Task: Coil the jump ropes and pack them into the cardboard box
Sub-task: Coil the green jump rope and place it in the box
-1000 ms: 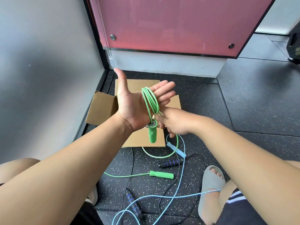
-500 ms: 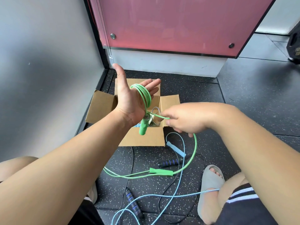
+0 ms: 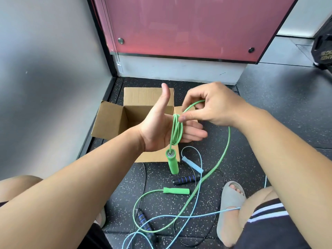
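**A:** Green jump rope (image 3: 177, 131): where, and lying which way?

**B:** Partly coiled round the left hand (image 3: 158, 133), held over the near edge of the cardboard box (image 3: 111, 121). Loops long from top to bottom of the view, crossing the palm at the base of the fingers. One green handle (image 3: 172, 163) hanging off the coil's low end, pointing down, metal-ringed end uppermost.

**A:** And the hands?

**B:** Left spread flat, palm toward the viewer, thumb raised, fingers straight and pointing right; clasping nothing, only carrying the loops. Right hand (image 3: 213, 108) pinching the free strand between thumb and fingertips, just beside the top of the coil.

**A:** Rest of the strand?

**B:** Running out from the right hand, down in a wide arc over the floor (image 3: 269, 137), then curling back to the second green handle (image 3: 177, 191), flat on the floor, long axis left to right.

**A:** Room for moving?

**B:** Box open, flaps spread, tucked into the corner between the grey wall (image 3: 45, 87) on the left and the red panel (image 3: 179, 24) behind. Bare floor out to the right. Near side crowded: light blue rope (image 3: 192, 165) and black rope (image 3: 186, 179) with blue-banded handles crossing the green strand, and a foot in a grey sandal (image 3: 230, 200) just right of them.
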